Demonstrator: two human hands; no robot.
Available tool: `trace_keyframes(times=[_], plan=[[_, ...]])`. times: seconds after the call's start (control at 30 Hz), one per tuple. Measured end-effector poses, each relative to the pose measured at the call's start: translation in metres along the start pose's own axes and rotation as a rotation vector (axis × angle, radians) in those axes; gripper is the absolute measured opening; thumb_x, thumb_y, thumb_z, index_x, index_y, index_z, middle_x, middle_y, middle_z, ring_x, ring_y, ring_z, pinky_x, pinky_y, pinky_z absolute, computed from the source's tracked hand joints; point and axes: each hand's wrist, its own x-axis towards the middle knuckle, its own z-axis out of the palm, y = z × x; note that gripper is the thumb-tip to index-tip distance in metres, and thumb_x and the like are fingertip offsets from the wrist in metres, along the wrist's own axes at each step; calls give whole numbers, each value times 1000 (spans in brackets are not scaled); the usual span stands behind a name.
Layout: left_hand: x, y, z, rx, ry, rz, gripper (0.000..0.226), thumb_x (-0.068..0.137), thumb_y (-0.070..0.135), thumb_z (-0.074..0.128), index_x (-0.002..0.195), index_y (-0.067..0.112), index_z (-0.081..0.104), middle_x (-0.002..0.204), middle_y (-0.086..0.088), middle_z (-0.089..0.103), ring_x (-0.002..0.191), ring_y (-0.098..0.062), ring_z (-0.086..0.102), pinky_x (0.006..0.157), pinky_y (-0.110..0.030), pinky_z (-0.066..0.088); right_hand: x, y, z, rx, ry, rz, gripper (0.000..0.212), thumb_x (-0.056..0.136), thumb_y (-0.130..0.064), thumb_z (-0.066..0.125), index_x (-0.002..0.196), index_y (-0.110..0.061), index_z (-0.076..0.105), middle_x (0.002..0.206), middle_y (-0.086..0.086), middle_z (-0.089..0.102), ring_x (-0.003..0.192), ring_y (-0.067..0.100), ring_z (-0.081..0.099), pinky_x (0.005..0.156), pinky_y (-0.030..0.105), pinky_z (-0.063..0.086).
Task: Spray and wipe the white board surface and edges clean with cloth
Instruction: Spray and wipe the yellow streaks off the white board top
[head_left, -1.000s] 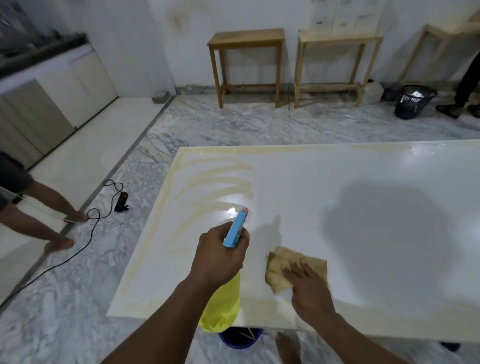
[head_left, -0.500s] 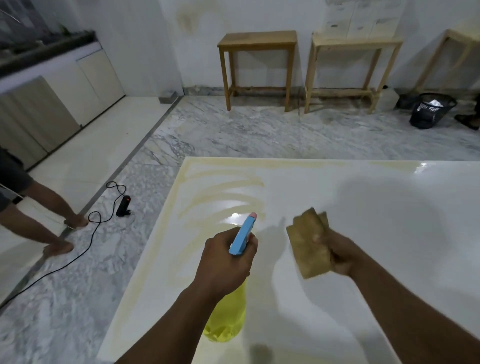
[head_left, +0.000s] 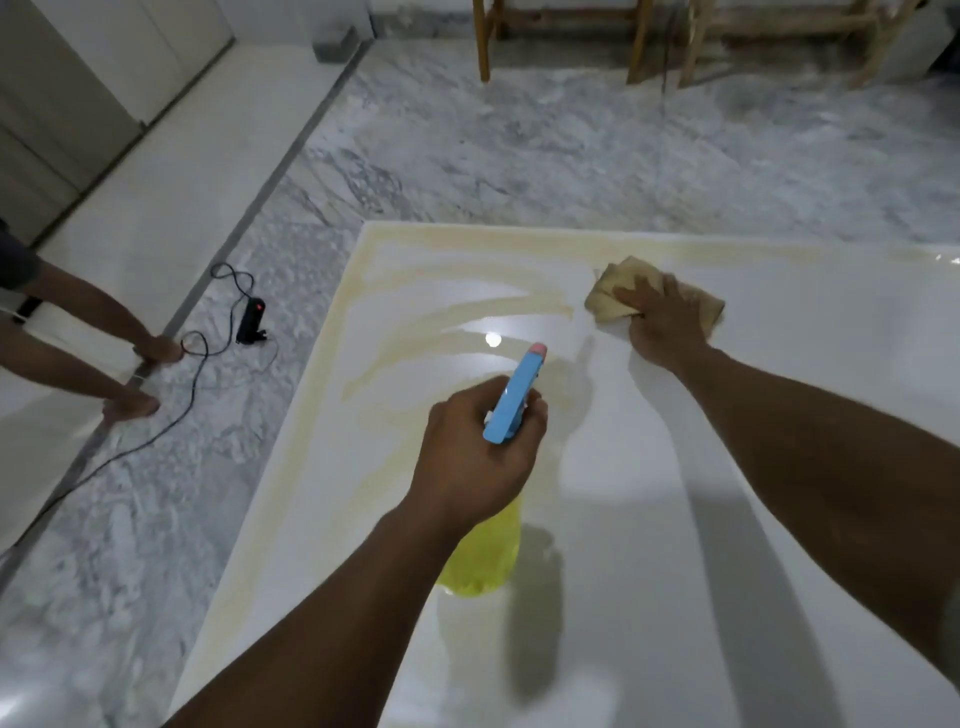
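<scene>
A large white board (head_left: 649, 493) lies flat, with yellowish smear streaks across its far left part and along its far edge. My left hand (head_left: 478, 457) grips a yellow spray bottle (head_left: 485, 556) with a blue trigger head, held above the board and aimed toward the streaks. My right hand (head_left: 665, 322) reaches far forward and presses a folded tan cloth (head_left: 610, 296) flat onto the board near the far edge, at the right end of the streaks.
Grey marble floor surrounds the board. A black power strip (head_left: 253, 319) with its cable lies on the floor at the left, close to another person's bare feet (head_left: 156, 351). Wooden table legs (head_left: 483, 41) stand at the far wall.
My right hand lifted the cloth from the near part of the board, carried it forward and set it down near the far edge. The view moved forward and tilted down.
</scene>
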Motion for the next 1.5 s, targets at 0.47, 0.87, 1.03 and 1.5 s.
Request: trace_keyframes(times=[0.47, 0.87, 1.03, 1.5], plan=[[-122, 0, -40, 78, -59, 60, 28, 102, 28, 64, 85, 5, 64, 70, -16, 71, 58, -27, 74, 67, -37, 59, -281, -6, 95, 116, 132, -119, 66, 82, 7, 52, 137, -28, 55, 155, 5, 38, 148, 36, 19, 117, 59, 8], [-281, -21, -117, 142, -90, 70, 35, 101, 34, 64, 79, 7, 58, 70, -21, 67, 60, -35, 72, 69, -47, 61, -477, -102, 86, 770, 16, 224, 27, 89, -8, 59, 103, -26, 75, 111, -2, 72, 103, 24, 67, 94, 34, 49], [-264, -13, -138, 89, -47, 63, 35, 101, 32, 64, 82, 3, 56, 57, -1, 56, 56, -33, 73, 65, -45, 61, -435, -112, 22, 1385, -248, 625, 28, 89, -5, 51, 116, -4, 60, 115, 23, 67, 105, 42, 64, 88, 54, 54], [-40, -9, -82, 70, 45, 31, 40, 95, 48, 58, 81, 11, 59, 70, -20, 59, 62, -42, 64, 67, -57, 61, -60, -134, -89, 259, 10, 112, 20, 90, -33, 58, 85, -15, 64, 73, 7, 61, 61, 26, 55, 55, 29, 38]])
